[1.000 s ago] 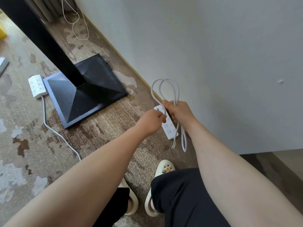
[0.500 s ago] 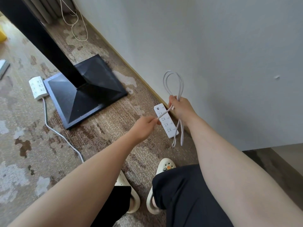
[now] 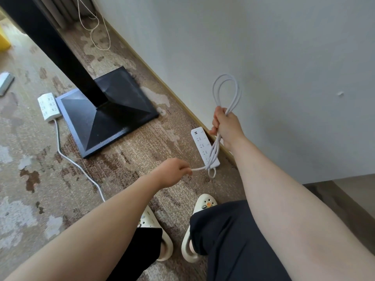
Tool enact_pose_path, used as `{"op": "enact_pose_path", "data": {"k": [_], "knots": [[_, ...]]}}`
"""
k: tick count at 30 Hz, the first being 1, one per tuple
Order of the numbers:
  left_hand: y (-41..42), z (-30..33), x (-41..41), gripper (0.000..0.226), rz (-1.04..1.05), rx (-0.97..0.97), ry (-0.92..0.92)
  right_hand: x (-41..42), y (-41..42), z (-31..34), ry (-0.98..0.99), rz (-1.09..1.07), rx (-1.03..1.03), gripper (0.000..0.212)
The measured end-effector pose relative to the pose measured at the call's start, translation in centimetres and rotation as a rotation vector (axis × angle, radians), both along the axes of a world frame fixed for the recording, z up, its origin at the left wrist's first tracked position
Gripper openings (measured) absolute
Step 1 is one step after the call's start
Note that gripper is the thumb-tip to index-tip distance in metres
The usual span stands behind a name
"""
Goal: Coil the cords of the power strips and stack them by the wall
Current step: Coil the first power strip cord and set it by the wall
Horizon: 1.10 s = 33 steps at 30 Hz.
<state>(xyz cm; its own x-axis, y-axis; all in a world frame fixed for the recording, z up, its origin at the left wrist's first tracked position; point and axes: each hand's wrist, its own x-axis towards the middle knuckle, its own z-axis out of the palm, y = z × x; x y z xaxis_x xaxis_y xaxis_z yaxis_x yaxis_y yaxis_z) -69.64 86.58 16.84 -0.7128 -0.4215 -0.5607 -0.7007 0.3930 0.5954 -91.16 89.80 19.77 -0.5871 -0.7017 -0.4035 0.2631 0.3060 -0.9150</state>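
Two cream slippers (image 3: 197,232) and dark trousers (image 3: 229,242) sat at the bottom edge. Left hand (image 3: 172,173) had its grip pinched on the loose end of the white cord (image 3: 199,168), low over the carpet (image 3: 30,179). Right hand (image 3: 226,124) was higher, grip curled tight round the gathered cord loops (image 3: 226,88), which stood up against the wall (image 3: 263,57). Strands hung from that fist across the power strip (image 3: 203,146), close to the baseboard; couldn't tell if it lay on the carpet or hung. Farther left, a second power strip (image 3: 48,106) lay flat beside the black stand base (image 3: 105,116), its cord (image 3: 71,159) uncoiled and trailing toward the feet.
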Motion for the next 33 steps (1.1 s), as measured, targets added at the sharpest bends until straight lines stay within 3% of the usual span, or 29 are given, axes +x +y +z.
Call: {"op": "enact_pose_path", "data": {"k": [7,12,20,24,27,33], "knots": [[-1.1,-0.6,1.4,0.022,0.179,0.045,0.067,-1.1,0.1,-0.5,0.201,-0.02,0.09,0.029],[-3.0,-0.5,4.0,0.023,0.178,0.069,0.04,-2.2,0.6,-1.1,0.442,0.001,0.139,0.031],[-6.0,0.3,9.9,0.023,0.173,-0.044,-0.064,-4.1,1.7,-1.8,0.667,0.007,0.197,0.03],[-6.0,1.3,9.6,0.022,0.153,-0.074,-0.061,-3.6,1.3,-2.0,0.788,0.148,0.268,0.03],[-5.5,3.1,5.9,0.02,0.061,-0.096,0.012,-2.3,0.4,-1.9,0.782,0.269,0.296,0.032],[-4.0,6.7,-2.3,0.023,-0.088,-0.234,0.133,-0.4,0.1,-1.3,0.542,0.472,0.26,0.032]]}}
